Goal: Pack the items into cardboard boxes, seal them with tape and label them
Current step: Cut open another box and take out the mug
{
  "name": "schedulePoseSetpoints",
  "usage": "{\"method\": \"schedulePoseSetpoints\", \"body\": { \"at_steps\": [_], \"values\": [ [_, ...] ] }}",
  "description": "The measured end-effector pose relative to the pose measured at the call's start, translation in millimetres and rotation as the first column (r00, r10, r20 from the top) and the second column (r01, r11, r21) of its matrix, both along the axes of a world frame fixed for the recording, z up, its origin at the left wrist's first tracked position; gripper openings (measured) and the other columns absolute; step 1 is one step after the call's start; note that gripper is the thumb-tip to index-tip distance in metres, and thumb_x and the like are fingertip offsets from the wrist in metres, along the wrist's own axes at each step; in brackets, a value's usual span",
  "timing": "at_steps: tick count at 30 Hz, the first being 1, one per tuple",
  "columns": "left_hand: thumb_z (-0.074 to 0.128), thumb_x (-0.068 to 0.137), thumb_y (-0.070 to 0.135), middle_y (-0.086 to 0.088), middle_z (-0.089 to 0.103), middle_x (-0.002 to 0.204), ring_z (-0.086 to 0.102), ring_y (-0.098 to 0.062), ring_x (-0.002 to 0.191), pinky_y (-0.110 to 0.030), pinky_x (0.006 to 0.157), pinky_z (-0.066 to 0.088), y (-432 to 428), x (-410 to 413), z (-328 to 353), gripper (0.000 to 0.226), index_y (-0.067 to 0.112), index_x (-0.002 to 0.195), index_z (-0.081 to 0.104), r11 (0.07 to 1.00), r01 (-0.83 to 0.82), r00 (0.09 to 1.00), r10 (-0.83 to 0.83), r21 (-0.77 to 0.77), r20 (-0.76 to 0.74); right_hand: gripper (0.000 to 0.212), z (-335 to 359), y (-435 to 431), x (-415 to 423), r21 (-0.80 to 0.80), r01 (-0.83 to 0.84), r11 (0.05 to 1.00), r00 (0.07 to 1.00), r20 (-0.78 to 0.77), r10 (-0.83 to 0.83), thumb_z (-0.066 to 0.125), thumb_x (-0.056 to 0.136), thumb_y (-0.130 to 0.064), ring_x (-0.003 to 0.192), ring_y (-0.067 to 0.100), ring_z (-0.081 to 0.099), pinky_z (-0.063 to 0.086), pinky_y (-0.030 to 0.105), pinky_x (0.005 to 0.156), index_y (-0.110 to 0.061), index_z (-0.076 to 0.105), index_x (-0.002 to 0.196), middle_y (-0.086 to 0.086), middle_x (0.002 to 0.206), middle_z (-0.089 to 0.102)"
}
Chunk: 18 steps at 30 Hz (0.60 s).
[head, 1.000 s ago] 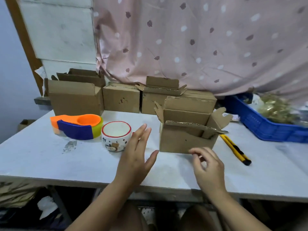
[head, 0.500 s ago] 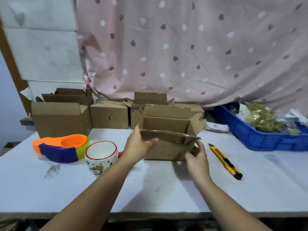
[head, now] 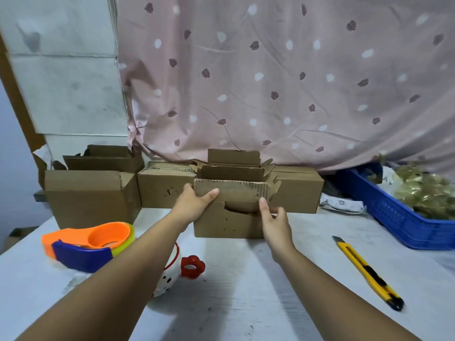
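Gripping the box [head: 221,225] by its flap, the left hand [head: 197,203] steadies it for packing; the right hand [head: 274,220] touches its front, grip unclear.

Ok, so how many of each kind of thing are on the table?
Cardboard boxes: 5 that I can tell apart
Tape dispenser: 1
Mug: 1
Yellow knife: 1
Blue crate: 1
White packet: 1
Total: 10
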<state>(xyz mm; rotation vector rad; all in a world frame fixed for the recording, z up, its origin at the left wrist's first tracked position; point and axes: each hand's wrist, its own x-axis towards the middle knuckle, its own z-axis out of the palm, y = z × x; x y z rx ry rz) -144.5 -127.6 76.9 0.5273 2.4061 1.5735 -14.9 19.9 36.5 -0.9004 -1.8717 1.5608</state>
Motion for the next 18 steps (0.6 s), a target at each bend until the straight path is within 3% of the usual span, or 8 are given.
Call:
{"method": "schedulePoseSetpoints", "body": {
  "at_steps": [4, 8, 13, 18],
  "values": [
    [0.061, 0.084, 0.053, -0.011, 0.050, 0.133, 0.052, -0.030, 0.116, -0.041, 0.091, 0.049, 8.8, -6.2, -3.2, 0.079, 0.010, 0.141, 0.027, 0.996, -0.072, 0.996, 0.069, -0.061, -0.051, 0.044, 4.2, 8.1, -18.1, -0.033, 0.046, 0.998, 0.999, 0.002, -0.046, 0.048, 0.091, -0.057, 0.092, 0.022, 0.053, 0.037, 0.031, 0.072, -0.015, 0.046, 0.106, 0.001, 0.096, 0.056],
    [0.058, 0.089, 0.048, -0.015, 0.048, 0.135, 0.051, -0.033, 0.117, -0.041, 0.088, 0.048, 15.9, -9.7, -1.1, 0.076, 0.009, 0.143, 0.022, 0.987, -0.109, 0.992, 0.100, -0.122, -0.082, 0.042, 4.2, 14.7, -25.9, -0.003, 0.056, 0.998, 0.998, 0.017, -0.056, 0.048, 0.093, -0.053, 0.075, 0.009, 0.047, 0.036, 0.031, 0.069, -0.014, 0.044, 0.106, -0.003, 0.088, 0.052],
    [0.055, 0.090, 0.048, -0.018, 0.049, 0.133, 0.051, -0.035, 0.115, -0.040, 0.088, 0.047, 18.9, -12.4, 0.6, 0.071, 0.008, 0.140, 0.023, 0.980, -0.119, 0.991, 0.107, -0.157, -0.083, 0.042, 6.6, 16.4, -31.3, -0.050, 0.052, 0.997, 0.998, 0.033, -0.050, 0.050, 0.091, -0.056, 0.095, 0.022, 0.053, 0.043, 0.036, 0.078, -0.017, 0.041, 0.107, 0.001, 0.101, 0.053],
    [0.058, 0.088, 0.049, -0.017, 0.048, 0.135, 0.050, -0.035, 0.117, -0.041, 0.089, 0.046, 18.4, -13.4, 1.0, 0.075, 0.009, 0.142, 0.023, 0.985, -0.125, 0.991, 0.118, -0.122, -0.063, 0.044, 4.8, 19.3, -33.1, -0.068, 0.061, 0.996, 0.998, 0.019, -0.060, 0.053, 0.086, -0.060, 0.102, 0.026, 0.055, 0.048, 0.046, 0.094, -0.022, 0.042, 0.107, 0.001, 0.104, 0.055]
  ]
}}
